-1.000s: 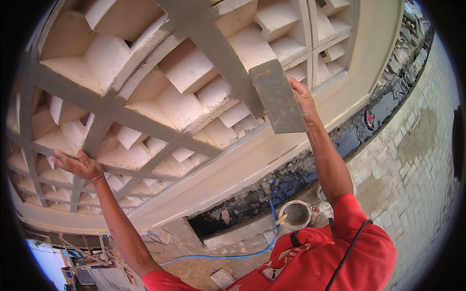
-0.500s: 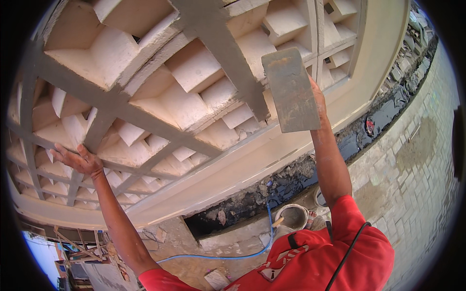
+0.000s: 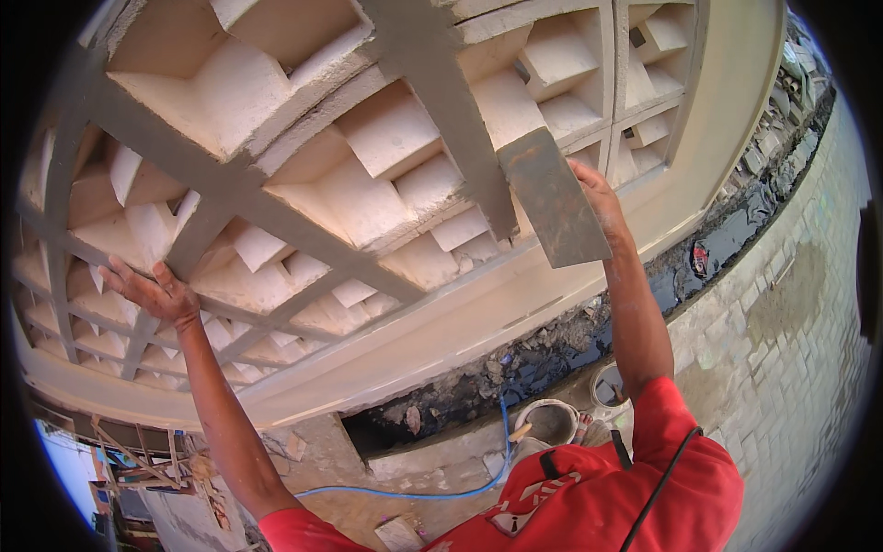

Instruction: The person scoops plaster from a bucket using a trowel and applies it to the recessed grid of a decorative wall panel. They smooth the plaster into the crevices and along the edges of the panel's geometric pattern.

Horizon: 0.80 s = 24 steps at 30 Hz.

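Note:
My right hand is closed on a flat rectangular plastering float, its face grey with mortar smears; the grip is hidden behind it. The float is tilted close to the wall, by the lower end of a grey mortar band. Off to the left, my left hand has its fingers spread against the wall's lattice and holds nothing. That wall is made of pale breeze blocks with stepped hollows, and grey mortar strips cross between them.
Below the wall runs an open trench with dark water and rubble. A bucket of grey mix with a wooden handle and another bucket stand by my feet. A blue hose crosses the ground; brick paving lies right.
The float has moved down a little and tipped, its top now leaning further left. My left hand stays at the lattice with fingers spread. The view has shifted slightly.

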### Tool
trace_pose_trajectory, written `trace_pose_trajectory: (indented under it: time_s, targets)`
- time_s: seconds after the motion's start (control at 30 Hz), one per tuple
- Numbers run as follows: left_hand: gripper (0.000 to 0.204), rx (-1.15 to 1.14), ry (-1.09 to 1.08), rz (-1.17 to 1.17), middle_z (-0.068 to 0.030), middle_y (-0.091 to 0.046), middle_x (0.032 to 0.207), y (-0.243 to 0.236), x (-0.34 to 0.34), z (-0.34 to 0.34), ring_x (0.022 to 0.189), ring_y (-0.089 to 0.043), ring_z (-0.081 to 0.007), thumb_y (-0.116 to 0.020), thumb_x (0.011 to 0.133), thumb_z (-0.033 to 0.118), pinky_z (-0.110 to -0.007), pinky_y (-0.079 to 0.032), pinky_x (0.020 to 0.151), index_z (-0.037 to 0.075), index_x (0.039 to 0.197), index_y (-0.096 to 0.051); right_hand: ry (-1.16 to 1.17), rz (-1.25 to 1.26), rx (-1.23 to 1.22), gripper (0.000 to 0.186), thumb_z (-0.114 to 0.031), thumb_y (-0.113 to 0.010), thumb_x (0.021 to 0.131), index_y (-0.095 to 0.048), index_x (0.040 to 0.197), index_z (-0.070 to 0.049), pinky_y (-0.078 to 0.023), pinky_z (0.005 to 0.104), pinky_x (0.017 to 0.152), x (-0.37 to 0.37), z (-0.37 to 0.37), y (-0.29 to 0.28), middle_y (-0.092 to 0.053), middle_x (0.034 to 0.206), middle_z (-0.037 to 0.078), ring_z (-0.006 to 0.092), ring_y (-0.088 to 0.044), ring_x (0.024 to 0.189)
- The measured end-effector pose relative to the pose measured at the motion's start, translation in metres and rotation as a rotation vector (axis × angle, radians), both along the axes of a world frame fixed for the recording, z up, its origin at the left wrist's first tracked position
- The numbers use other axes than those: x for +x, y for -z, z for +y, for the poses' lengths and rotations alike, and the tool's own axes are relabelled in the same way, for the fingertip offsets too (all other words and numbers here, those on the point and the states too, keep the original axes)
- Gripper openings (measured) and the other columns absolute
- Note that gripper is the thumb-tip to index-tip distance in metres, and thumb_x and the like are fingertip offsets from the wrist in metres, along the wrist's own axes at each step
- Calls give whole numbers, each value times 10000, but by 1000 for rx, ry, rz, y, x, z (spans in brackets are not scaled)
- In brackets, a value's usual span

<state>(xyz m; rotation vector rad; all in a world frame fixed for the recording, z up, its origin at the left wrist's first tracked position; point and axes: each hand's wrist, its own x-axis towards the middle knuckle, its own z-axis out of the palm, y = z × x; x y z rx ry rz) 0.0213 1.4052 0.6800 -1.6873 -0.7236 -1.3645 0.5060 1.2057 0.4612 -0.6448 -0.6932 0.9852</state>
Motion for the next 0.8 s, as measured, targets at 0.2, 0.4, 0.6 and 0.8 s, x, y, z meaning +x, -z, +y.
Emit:
trace_pose_trajectory:
  time_s: [0.2,0.4,0.6,0.8]
  targets:
    - [711,9,14,7,-226,-179,1515,-1,1,-1,1401,-179,-383,-396,946,516,-479,-142,1136,0,1429,-326,56,162,108,382,-157,-591,906,-521,1252,-11,-558,263,689,-7,-7,-21,-645,1022,80,122,-643,835]
    - [699,-2,27,1,-225,-182,1515,0,-2,0,1401,-180,-384,-406,942,506,-479,-147,1134,12,1430,-330,45,362,124,390,-248,-567,923,-521,1229,-11,-573,286,682,-45,-28,-32,-629,1028,96,157,-647,846]
    - [700,1,22,-3,-230,-187,1511,-2,2,-2,1397,-188,-386,-406,940,514,-481,-161,1129,23,1434,-328,-83,362,172,381,-250,-538,920,-532,1191,19,-561,323,696,-53,-38,2,-631,975,97,173,-639,830]
    - [701,23,5,8,-244,-194,1501,-1,1,0,1389,-205,-395,-398,938,530,-482,-169,1128,32,1428,-338,41,517,-62,295,-200,-529,902,-586,1109,2,-555,340,686,-75,-61,49,-636,918,97,188,-638,784]
